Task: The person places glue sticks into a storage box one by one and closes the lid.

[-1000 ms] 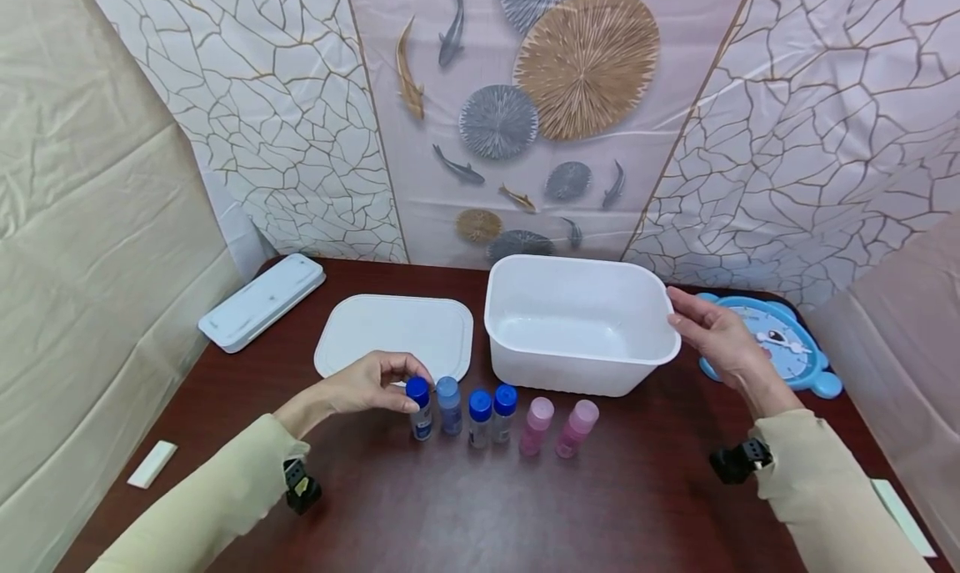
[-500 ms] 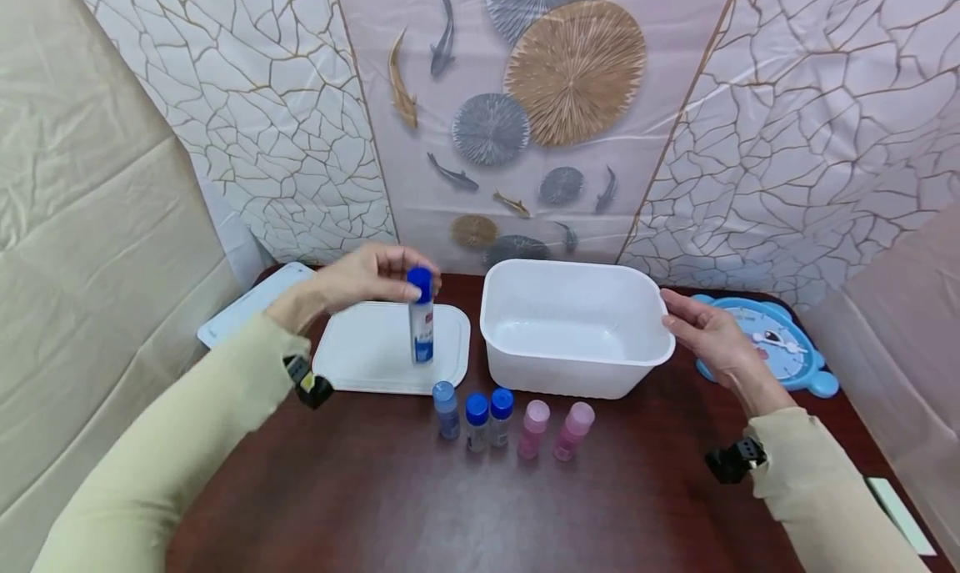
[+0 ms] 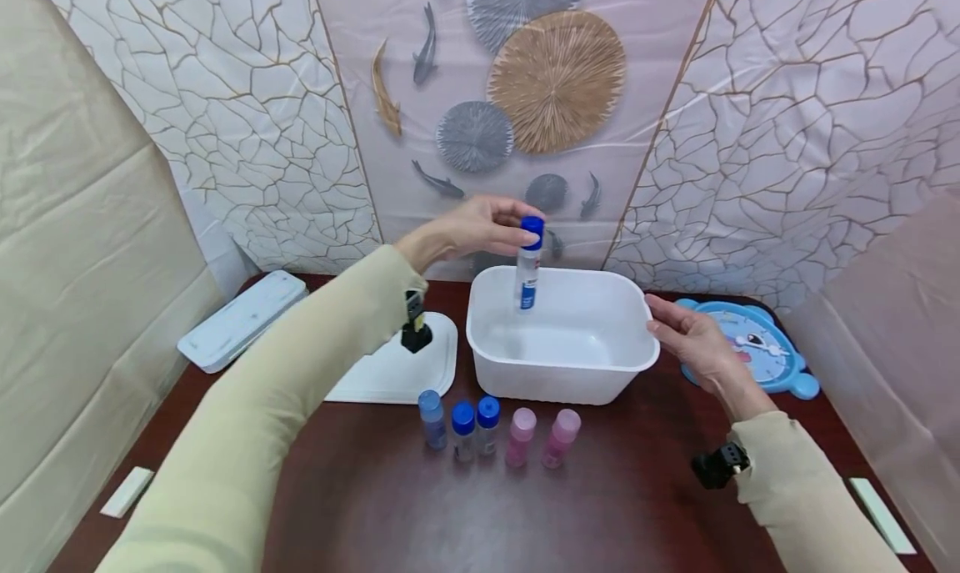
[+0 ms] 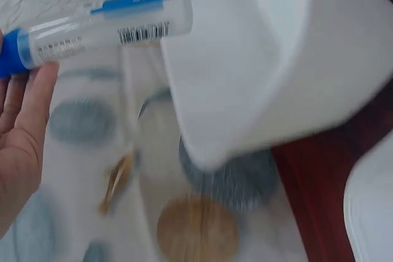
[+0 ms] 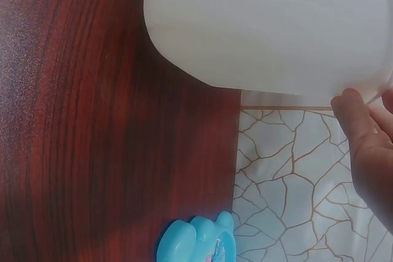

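My left hand [image 3: 491,225] pinches a glue stick [image 3: 528,277] by its blue cap, holding it upright over the left part of a white plastic bin [image 3: 562,381]. In the left wrist view the glue stick [image 4: 110,29] shows a clear barrel with a barcode and a blue label. The right hand [image 3: 693,339] grips the bin's right rim; in the right wrist view its thumb lies against the outer wall. In front of the bin stand a light-blue glue stick [image 3: 432,420], two blue-capped glue sticks [image 3: 463,431], and two pink glue sticks [image 3: 519,437].
A white lid [image 3: 412,364] lies left of the bin, partly behind the left sleeve. Farther left is a pale case [image 3: 242,319]. A blue toy clock [image 3: 750,344] lies beyond the right hand. Small pale blocks [image 3: 127,492] sit near the table's sides. Patterned cloth hangs behind.
The left hand has lifted the blue-capped glue stick from the left end of the row, up past the lid and rightward over the bin. The right hand stays on the rim.
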A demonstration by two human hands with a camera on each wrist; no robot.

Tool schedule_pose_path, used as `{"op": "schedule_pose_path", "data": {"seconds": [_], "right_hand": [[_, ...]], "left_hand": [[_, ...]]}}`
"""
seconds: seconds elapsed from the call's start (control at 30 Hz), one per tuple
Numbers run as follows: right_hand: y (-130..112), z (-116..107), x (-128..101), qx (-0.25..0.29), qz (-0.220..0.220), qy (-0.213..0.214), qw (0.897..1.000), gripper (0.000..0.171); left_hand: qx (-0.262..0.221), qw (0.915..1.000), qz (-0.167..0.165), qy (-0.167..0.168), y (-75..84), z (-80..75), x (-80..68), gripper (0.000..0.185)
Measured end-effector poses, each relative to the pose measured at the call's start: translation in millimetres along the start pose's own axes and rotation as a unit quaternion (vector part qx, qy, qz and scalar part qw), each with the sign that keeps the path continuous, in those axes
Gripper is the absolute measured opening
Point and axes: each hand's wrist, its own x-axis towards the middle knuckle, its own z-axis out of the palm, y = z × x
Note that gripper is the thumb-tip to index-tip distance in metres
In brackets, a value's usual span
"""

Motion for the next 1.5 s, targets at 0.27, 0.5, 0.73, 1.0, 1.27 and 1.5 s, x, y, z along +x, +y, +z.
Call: {"op": "schedule_pose_path", "data": {"seconds": [0.27, 0.5, 0.73, 1.0, 1.27, 1.5], "right_hand": [[-2, 2, 1, -0.016, 0.002, 0.001, 1.0, 0.06], [-2, 0, -1, -0.032, 0.017, 0.009, 0.999, 0.057], [-2, 2, 0, -0.034, 0.031, 0.017, 0.999, 0.058], [-1, 1, -2, -0.023, 0.031, 0.011, 0.999, 0.059], [-1, 0, -2, -0.026, 0.027, 0.012, 0.999, 0.057], [-2, 2, -3, -0.024, 0.032, 0.012, 0.999, 0.057]], "left_hand": [[0.028, 0.9989, -0.036, 0.015, -12.1, 45.1, 43.7, 0.037], [0.081, 0.994, -0.071, 0.023, -22.7, 75.1, 70.3, 0.03], [0.118, 0.988, -0.087, 0.047, -35.4, 89.6, 81.2, 0.026], [0.149, 0.9821, -0.102, 0.055, -47.1, 99.1, 87.0, 0.024], [0.154, 0.9822, -0.103, 0.033, -41.9, 105.3, 85.8, 0.029], [0.175, 0.9765, -0.112, 0.059, -45.8, 113.1, 83.9, 0.027]]}}
